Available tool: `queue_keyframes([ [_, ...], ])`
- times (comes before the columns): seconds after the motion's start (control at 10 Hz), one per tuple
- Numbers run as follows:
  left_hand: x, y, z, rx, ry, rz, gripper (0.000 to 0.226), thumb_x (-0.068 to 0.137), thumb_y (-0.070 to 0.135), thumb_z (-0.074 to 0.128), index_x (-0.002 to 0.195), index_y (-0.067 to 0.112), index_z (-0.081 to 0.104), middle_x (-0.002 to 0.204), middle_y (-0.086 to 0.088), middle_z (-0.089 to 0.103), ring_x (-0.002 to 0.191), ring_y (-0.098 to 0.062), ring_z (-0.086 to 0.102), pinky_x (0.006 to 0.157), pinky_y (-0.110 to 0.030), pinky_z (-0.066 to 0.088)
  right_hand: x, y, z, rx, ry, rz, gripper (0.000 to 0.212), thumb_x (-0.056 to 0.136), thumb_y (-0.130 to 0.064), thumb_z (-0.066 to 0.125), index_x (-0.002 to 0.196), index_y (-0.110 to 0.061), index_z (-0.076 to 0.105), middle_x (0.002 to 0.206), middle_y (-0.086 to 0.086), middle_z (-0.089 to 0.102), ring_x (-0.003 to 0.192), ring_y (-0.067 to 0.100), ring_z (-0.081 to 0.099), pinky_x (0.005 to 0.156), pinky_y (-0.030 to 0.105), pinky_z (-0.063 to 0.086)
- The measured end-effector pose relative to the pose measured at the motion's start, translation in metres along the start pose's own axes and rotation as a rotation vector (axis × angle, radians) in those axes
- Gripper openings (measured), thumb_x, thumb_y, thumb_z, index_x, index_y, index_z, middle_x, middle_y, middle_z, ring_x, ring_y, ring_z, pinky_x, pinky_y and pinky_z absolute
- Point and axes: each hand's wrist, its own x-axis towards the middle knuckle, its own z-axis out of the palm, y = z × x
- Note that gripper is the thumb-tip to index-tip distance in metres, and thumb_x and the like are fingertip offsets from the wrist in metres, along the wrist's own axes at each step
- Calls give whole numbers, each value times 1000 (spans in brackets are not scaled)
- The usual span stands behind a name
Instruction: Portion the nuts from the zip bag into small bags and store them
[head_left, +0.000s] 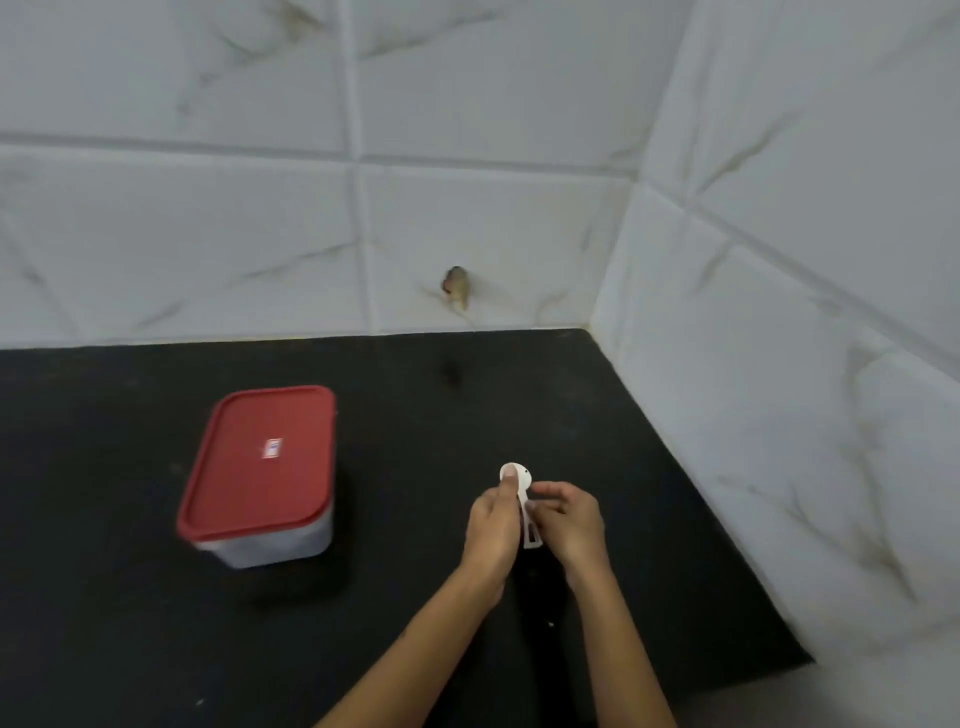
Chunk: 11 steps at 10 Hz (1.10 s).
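Head view shows our hands together over the black table (571, 395): left hand (493, 525) and right hand (569, 517) both pinch a white measuring spoon (522, 493). Well left stands a red-lidded container (260, 473), closed.

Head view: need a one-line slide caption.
Both hands, left hand and right hand, hold a white plastic scoop over a black counter, red-lidded container closed alongside.

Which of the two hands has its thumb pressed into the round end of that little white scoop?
The left hand: its thumb lies in the bowl of the white scoop. The right hand only pinches the handle, further down.
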Motion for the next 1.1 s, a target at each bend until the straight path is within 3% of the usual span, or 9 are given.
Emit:
queue_keyframes([
  [0.1,5,5,-48,-35,117,22,36,99,46,41,103,19,64,102,-3,71,98,-14,66,87,-26,51,0,-14,52,33,-94,-3,19,84,-8,64,96,-22,64,88,-2,71,86,12,68,81,32,56],
  [0.2,9,10,-88,-60,191,18,30,99,43,43,96,22,64,101,-2,70,98,-14,66,85,-26,51,-4,-20,95,48,-163,11,18,83,-7,65,92,-23,65,86,-1,72,84,15,69,83,38,57],
  [0.4,10,10,-125,-21,235,15,35,101,34,41,116,10,62,108,-5,68,99,-17,65,88,-32,53,-12,-25,140,-7,-191,-5,18,79,-8,67,86,-25,65,81,-3,73,79,14,70,79,40,58],
  [0.5,8,8,-127,42,230,40,29,101,27,43,123,12,54,111,0,60,93,-9,58,68,-15,47,-13,-22,146,-30,-168,-9,16,78,-10,68,90,-20,67,79,-3,73,76,14,70,75,40,59],
  [0.6,8,5,-128,94,223,27,40,101,26,45,139,12,43,127,-2,54,101,-9,51,61,-9,39,-16,-20,148,-69,-137,-19,14,80,-11,68,93,-17,67,79,-2,72,74,13,70,72,36,59],
  [0.7,10,2,-129,115,215,21,45,100,23,46,143,11,38,138,-5,50,108,-11,51,64,-11,40,-18,-19,148,-100,-117,-54,12,83,-12,67,94,-16,66,81,-3,70,74,10,68,67,28,57],
  [0.8,8,3,-130,154,204,39,46,100,20,46,143,11,36,141,-6,48,121,-15,51,82,-17,43,-22,-21,147,-134,-111,-91,9,86,-13,64,94,-14,66,84,-2,69,75,10,66,61,21,51],
  [0.9,2,5,-132,216,188,106,45,99,18,46,142,10,37,142,-6,48,128,-16,48,100,-24,40,-28,-26,141,-197,-146,-132,12,88,-20,62,97,-15,66,88,-3,69,79,9,65,65,20,50],
  [1.1,-25,31,-141,337,199,422,33,99,20,48,132,15,49,122,8,58,114,-3,55,91,-13,43,-32,-58,124,-238,-208,-214,15,87,-29,59,97,-21,67,94,-6,69,85,7,64,80,30,54],
])
